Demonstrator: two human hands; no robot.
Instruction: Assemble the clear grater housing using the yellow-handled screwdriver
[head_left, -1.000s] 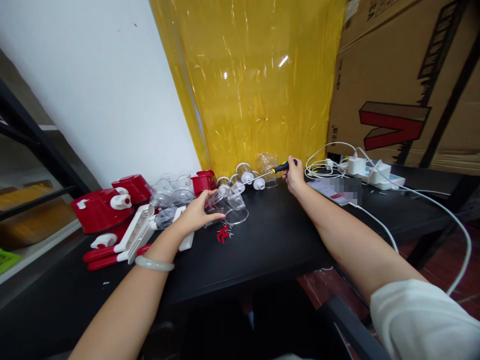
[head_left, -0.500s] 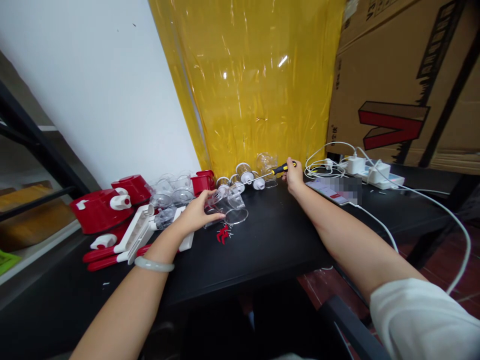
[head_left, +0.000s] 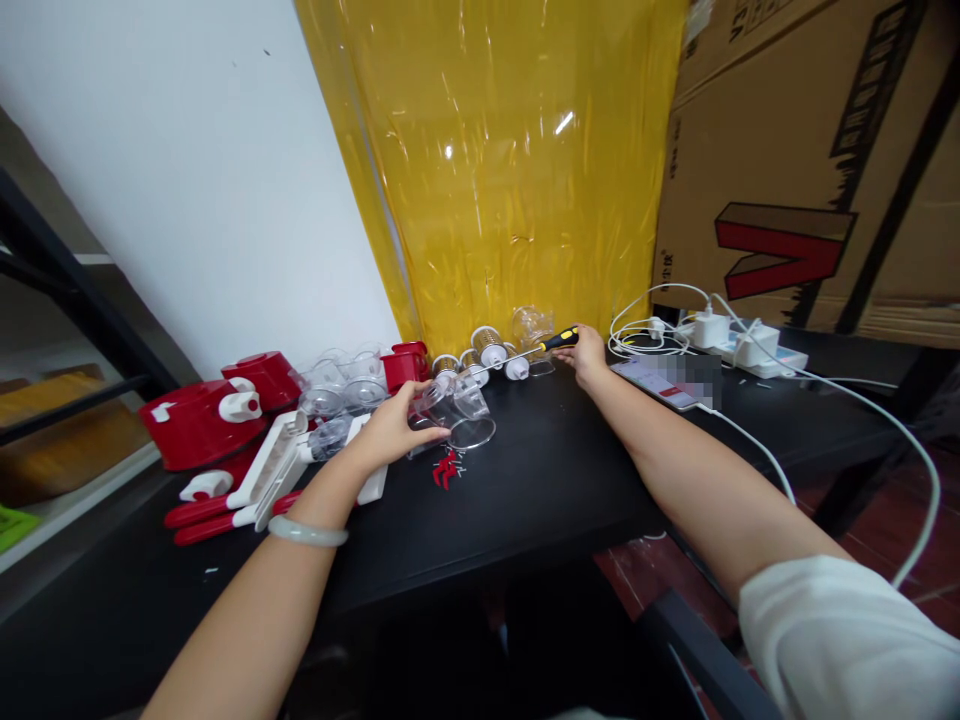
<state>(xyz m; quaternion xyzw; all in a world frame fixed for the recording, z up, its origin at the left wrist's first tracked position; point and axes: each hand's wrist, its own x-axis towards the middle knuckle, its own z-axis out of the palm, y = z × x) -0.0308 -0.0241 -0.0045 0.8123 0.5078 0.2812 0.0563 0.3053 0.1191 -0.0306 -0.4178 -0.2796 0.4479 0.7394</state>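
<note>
My left hand (head_left: 401,425) is closed around a clear plastic housing (head_left: 469,418) that lies tilted on the black table, its round rim facing me. In my right hand (head_left: 585,355) is a screwdriver (head_left: 559,339) with a black and yellow handle. Its long shaft slants down to the left, and the tip meets the upper part of the clear housing; the exact contact is too small to make out. Small red parts (head_left: 446,469) lie with several screws just in front of the housing. Behind it stand several metal grater drums (head_left: 488,345) with white ends.
Red housings (head_left: 202,425), white and red handles (head_left: 270,475) and more clear plastic parts (head_left: 349,380) crowd the left side. A phone (head_left: 660,380) on a white cable lies at right, near a power strip (head_left: 787,360) with plugged-in chargers. A cardboard box (head_left: 780,160) stands behind.
The fingers of my right hand have shifted on the screwdriver handle, and the handle has dropped slightly to the left. My left hand and the clear housing stay in place.
</note>
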